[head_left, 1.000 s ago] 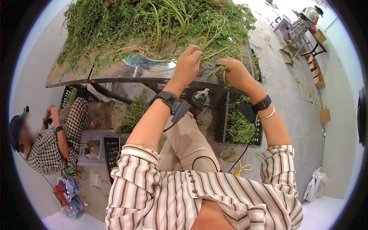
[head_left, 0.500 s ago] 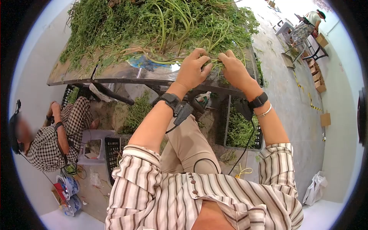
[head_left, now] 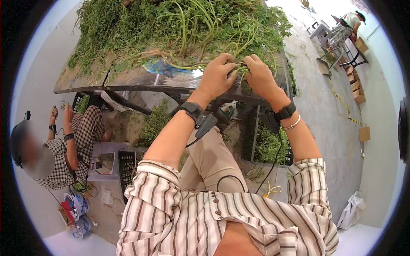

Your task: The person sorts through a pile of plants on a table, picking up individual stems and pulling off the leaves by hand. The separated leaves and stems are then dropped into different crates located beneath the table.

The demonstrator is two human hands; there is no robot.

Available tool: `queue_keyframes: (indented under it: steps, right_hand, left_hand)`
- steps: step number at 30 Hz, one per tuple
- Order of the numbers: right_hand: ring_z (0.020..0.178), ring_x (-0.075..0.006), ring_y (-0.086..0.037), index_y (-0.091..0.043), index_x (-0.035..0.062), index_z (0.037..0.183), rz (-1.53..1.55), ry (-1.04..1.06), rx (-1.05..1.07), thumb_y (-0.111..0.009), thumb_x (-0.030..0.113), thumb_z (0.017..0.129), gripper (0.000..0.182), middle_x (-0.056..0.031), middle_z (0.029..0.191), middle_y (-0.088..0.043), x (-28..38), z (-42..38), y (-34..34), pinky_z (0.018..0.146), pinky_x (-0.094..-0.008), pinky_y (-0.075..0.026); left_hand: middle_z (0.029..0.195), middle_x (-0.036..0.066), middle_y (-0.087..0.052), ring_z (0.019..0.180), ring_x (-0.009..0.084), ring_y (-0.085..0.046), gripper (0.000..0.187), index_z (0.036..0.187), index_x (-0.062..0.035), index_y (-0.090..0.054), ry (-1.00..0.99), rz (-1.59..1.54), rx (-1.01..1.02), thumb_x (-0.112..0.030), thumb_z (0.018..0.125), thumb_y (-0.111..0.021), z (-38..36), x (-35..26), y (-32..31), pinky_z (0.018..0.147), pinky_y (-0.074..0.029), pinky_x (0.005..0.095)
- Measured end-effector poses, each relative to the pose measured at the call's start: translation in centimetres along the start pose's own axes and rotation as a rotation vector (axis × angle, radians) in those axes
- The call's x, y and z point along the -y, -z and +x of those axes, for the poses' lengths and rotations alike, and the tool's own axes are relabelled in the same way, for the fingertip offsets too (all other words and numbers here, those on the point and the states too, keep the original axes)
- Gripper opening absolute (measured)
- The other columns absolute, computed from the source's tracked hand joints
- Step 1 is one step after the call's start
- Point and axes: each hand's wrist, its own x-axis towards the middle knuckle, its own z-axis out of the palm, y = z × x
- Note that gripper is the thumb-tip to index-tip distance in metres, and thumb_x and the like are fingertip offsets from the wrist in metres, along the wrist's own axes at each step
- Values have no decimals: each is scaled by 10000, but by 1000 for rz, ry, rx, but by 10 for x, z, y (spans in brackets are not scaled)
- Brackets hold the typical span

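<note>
A large heap of leafy green plants [head_left: 141,36] with long stems covers the far part of the dark table [head_left: 92,81]. At the table's front edge, my left hand [head_left: 217,76] is closed in a pinch on a thin green stem [head_left: 240,68]. Close beside it, my right hand [head_left: 260,77] pinches the same small bunch of stems, its fingertips bent inward. Fingers partly hide the held pieces. One long pale stem [head_left: 181,67] runs leftward from my left hand across a shiny blue patch on the tabletop.
Below the table's right side stands a black crate [head_left: 255,143] holding greens. Another black crate [head_left: 127,170] is at lower left. A seated person in checked clothes [head_left: 60,166] works at left; another person [head_left: 351,23] bends near cardboard boxes [head_left: 356,91] at far right.
My hands have come slightly closer together over the stems. The seated person at left has raised and parted their hands. The camera view has shifted a little.
</note>
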Motion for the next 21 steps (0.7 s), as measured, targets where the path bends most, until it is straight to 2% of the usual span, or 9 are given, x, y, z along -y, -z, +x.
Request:
queue_keyframes:
  steps: [9,11,14,15,17,20,21]
  right_hand:
    - [864,-447,-511,-447,-17,926,22,-34,-21,-563,-5,735,224,-221,908,-502,2,0,-10,708,-492,-437]
    - [861,-446,-510,-443,-18,925,21,-25,-32,-560,-2,736,223,-219,907,-502,3,0,-12,708,-490,-437]
    - [872,-445,-507,-457,-19,926,46,-10,-56,-545,2,739,207,-225,907,-514,3,0,-16,718,-488,-435]
    - [873,-445,-508,-470,-22,930,93,-1,-110,-537,1,744,199,-230,902,-525,2,-1,-19,726,-486,-434]
    - [875,-445,-510,-483,-26,933,138,-3,-165,-530,1,749,192,-234,897,-536,3,0,-20,734,-483,-433]
    - [878,-450,-516,-515,-35,914,219,-87,-178,-527,9,762,158,-251,889,-563,2,-7,-20,738,-482,-431]
    - [857,-439,-528,-530,-38,925,272,-130,-119,-541,28,781,159,-249,881,-570,-2,-7,-20,733,-462,-439]
  left_hand:
    - [998,116,-553,853,307,-569,209,931,-9,-647,-5,31,-25,-51,731,-688,0,1,-1,746,-476,389]
    - [966,113,-564,870,306,-567,171,822,3,-658,-2,4,-17,-58,670,-706,1,1,-1,759,-473,406]
    - [951,114,-566,871,304,-565,169,805,8,-655,23,15,-36,-64,661,-709,1,-1,-1,759,-473,405]
    - [951,114,-566,871,304,-565,169,805,8,-655,21,15,-31,-64,661,-709,0,-1,-1,759,-473,405]
    - [891,135,-537,809,314,-561,128,829,32,-638,-9,-32,-71,-42,726,-617,1,0,-1,708,-462,385]
    - [892,132,-537,807,314,-559,121,815,32,-632,-25,-35,-53,-47,724,-619,1,0,-2,707,-462,387]
    - [892,132,-537,807,314,-559,121,815,32,-632,-29,-41,-39,-47,724,-619,0,1,-3,707,-462,387]
